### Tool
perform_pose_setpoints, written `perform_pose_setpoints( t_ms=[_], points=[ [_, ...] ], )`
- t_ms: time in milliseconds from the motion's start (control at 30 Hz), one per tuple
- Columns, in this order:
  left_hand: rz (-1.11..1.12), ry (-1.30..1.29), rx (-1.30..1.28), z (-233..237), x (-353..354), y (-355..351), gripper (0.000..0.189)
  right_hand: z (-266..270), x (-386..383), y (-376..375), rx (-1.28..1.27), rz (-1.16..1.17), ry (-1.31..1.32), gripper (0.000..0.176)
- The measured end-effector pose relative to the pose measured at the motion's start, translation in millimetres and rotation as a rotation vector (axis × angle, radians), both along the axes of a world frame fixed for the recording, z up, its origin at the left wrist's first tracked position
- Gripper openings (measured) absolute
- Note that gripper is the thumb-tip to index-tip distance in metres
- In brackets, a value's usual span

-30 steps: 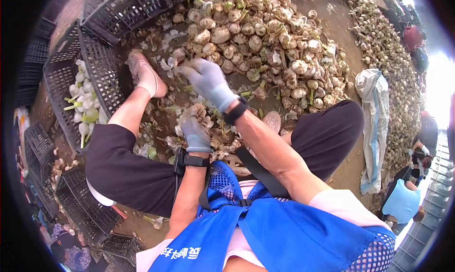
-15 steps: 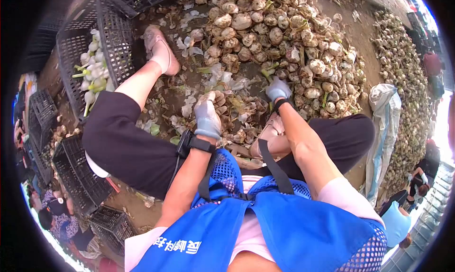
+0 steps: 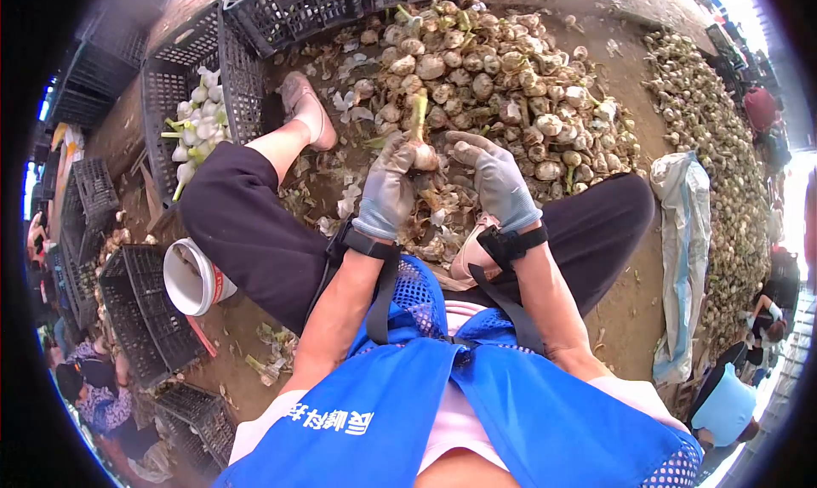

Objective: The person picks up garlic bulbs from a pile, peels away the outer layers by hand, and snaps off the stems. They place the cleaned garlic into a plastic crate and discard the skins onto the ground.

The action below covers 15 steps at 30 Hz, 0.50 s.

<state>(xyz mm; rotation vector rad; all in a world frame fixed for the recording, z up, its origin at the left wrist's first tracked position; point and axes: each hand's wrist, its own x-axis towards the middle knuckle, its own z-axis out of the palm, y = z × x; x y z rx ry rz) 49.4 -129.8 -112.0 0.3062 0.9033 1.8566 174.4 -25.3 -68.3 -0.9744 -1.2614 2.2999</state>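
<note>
My left hand [image 3: 391,182], in a soiled grey glove, is closed around a garlic bulb [image 3: 425,157] whose green stem points up and away from me. Just to the right, my right hand [image 3: 500,180], gloved too, has its fingers bent but apart, with a small gap between it and the bulb. Nothing shows in its grasp. Beyond both hands rises a heap of unpeeled garlic bulbs [image 3: 511,84]. Dry peelings [image 3: 434,224] lie on the ground below the hands, between my legs.
At the left, a black crate [image 3: 242,88] contains cleaned white garlic [image 3: 202,122]. A white bucket [image 3: 191,277] tips beside my left knee, near more black crates [image 3: 145,309]. On the right are a white sack [image 3: 681,258], a long garlic row [image 3: 723,190] and a person in light blue [image 3: 723,407].
My right hand has come back from the heap towards my left hand. A stemmed garlic bulb is now in my left hand, which has moved up and right. The view has shifted, showing the bucket.
</note>
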Motion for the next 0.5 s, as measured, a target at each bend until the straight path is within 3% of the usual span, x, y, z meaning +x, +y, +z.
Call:
perform_pose_setpoints(
  t_ms=[67, 167, 500],
  points=[
    [-0.121, 0.099, 0.058, 14, 3, -3, 0.029, 7, 0, -5, 0.031, -0.052, 0.033, 0.026],
    [-0.021, 0.384, -0.061, 40, 20, -4, 0.030, 9, -4, -12, 0.044, -0.048, 0.015, 0.020],
    [-0.016, 0.127, -0.016, 21, 32, -9, 0.030, 1, 12, -15, -0.103, 0.002, 0.186, 0.018]
  ],
)
